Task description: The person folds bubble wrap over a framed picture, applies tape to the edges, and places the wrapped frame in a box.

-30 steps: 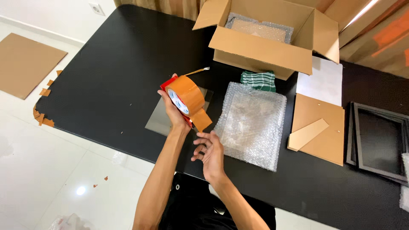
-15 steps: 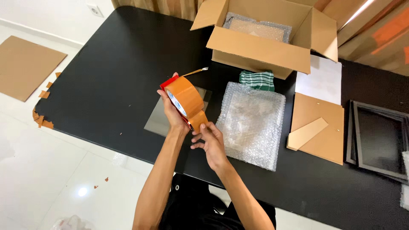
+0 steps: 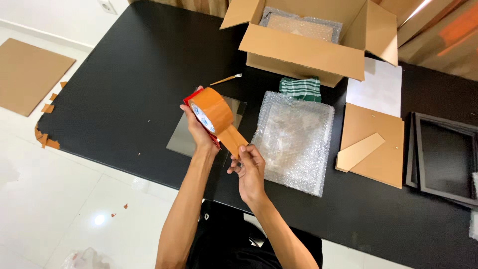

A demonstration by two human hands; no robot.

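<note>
A: What's in the left hand (image 3: 199,130)?

B: A tape dispenser (image 3: 209,112) with a roll of brown packing tape, red handle, held above the black table (image 3: 119,89). The fingers are wrapped around the handle.

A: And the right hand (image 3: 250,172)?

B: Its thumb and fingertips pinch the loose end of the tape strip (image 3: 233,139), pulled out toward five o'clock from the roll.

A: What lies under them?

B: A glass pane (image 3: 185,139) flat on the table. At three o'clock from the hands is a bubble-wrapped flat bundle (image 3: 295,139). At twelve o'clock of that bundle sits a green striped cloth (image 3: 300,87), and past it an open cardboard box (image 3: 308,47). A small knife (image 3: 226,79) lies at twelve o'clock from the roll.
</note>
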